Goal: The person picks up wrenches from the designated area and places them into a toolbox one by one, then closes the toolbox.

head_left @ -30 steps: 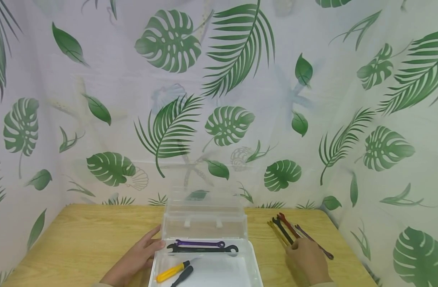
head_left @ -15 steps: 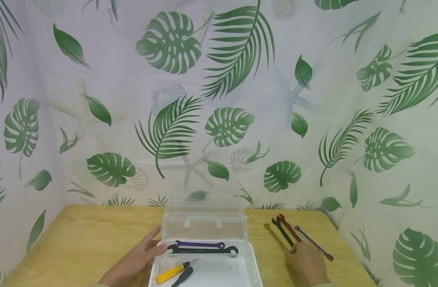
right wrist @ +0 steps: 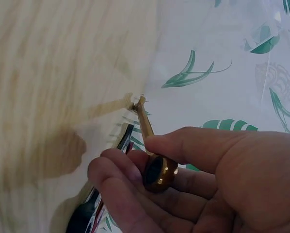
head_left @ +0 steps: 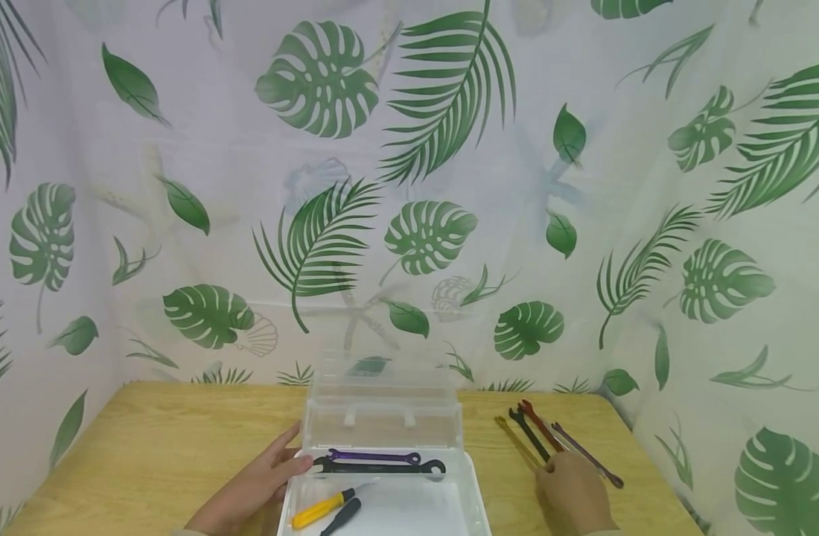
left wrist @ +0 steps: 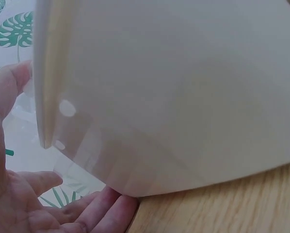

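Note:
In the right wrist view my right hand point(right wrist: 242, 179) pinches a gold combination wrench point(right wrist: 144, 124) near its ring end, between thumb and fingers. Its shadow falls on the table apart from it. In the head view that right hand point(head_left: 573, 487) covers the lower ends of a black wrench point(head_left: 531, 432) and a red wrench point(head_left: 540, 423). A purple wrench point(head_left: 587, 454) lies just right of them. My left hand point(head_left: 258, 480) holds the left side of a white plastic box point(head_left: 477, 495), thumb at the rim and fingers along the outer wall.
The box's clear lid point(head_left: 383, 424) stands open at the back. Inside lie a purple wrench point(head_left: 376, 455), a larger black wrench point(head_left: 383, 468), a yellow-handled screwdriver point(head_left: 319, 511) and a black-handled tool point(head_left: 343, 515). A leaf-patterned curtain point(head_left: 423, 298) hangs behind the wooden table point(head_left: 182, 447).
The gold wrench has swung slightly left, away from the black wrench. My left thumb has slid a little inward over the box rim. Between the last two frames little differs.

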`<state>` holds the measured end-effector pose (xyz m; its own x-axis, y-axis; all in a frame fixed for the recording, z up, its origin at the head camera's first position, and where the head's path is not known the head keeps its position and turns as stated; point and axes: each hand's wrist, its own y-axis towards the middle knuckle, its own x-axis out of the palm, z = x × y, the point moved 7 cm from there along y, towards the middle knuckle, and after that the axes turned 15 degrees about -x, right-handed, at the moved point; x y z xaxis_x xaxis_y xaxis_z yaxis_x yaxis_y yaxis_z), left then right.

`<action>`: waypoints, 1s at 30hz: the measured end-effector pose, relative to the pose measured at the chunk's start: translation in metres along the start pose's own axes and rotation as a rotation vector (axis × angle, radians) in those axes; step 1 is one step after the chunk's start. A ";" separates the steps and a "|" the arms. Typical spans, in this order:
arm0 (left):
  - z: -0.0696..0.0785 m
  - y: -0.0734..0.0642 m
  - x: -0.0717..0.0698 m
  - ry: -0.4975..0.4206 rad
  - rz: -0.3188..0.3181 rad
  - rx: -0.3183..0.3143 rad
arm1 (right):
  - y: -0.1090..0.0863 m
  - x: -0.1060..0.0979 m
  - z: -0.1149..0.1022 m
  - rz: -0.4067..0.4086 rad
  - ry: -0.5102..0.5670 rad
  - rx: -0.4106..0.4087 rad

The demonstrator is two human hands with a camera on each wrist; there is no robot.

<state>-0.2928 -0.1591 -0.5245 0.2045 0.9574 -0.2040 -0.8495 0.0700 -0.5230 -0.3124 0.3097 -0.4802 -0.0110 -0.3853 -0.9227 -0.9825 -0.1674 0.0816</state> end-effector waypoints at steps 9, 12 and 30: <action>-0.002 0.000 0.000 0.001 -0.001 -0.009 | 0.002 -0.007 -0.004 0.068 0.005 -0.015; -0.002 0.001 0.000 0.002 0.001 -0.011 | 0.004 -0.014 -0.010 0.127 -0.042 -0.072; 0.002 -0.004 0.001 -0.003 -0.015 0.016 | 0.000 -0.038 -0.038 0.346 -0.003 -0.127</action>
<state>-0.2904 -0.1576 -0.5209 0.2161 0.9570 -0.1937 -0.8540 0.0891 -0.5126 -0.3051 0.2900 -0.4307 -0.3391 -0.4366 -0.8333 -0.8897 -0.1389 0.4348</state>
